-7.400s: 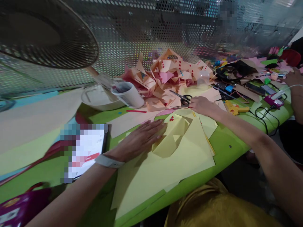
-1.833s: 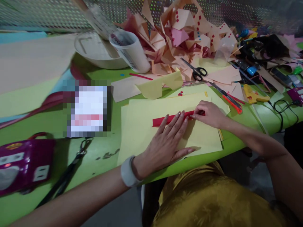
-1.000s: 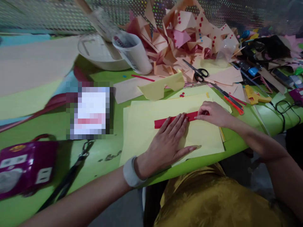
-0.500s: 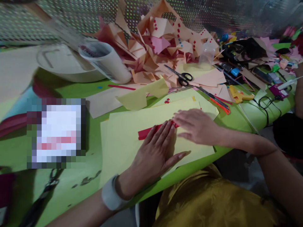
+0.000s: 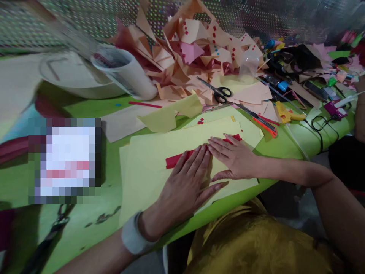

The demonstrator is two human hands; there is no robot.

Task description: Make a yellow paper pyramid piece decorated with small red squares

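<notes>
A red paper strip [image 5: 174, 160] lies slantwise across yellow paper sheets [image 5: 148, 182] stacked near the table's front edge. Flat on the strip's middle rests my left hand [image 5: 189, 177], its fingers stretched out and its thumb apart. My right hand [image 5: 232, 156] lies with spread fingers over the strip's right part, its fingertips touching or close to those of my left hand. The strip's middle is hidden under both hands; its two ends show. Behind the sheets are small red paper squares [image 5: 200, 121].
Black-handled scissors [image 5: 221, 93], an orange cutter knife [image 5: 265, 126] and a yellow glue gun [image 5: 288, 113] lie behind my hands. A white cup [image 5: 128, 76] leans at the back left. Crumpled peach paper [image 5: 171, 57] is heaped at the back. A blurred-out device [image 5: 67, 160] lies left.
My right hand has come down and flattened onto the strip, its fingers spreading wider; the strip's right end now shows beyond it. My left hand has stayed in place.
</notes>
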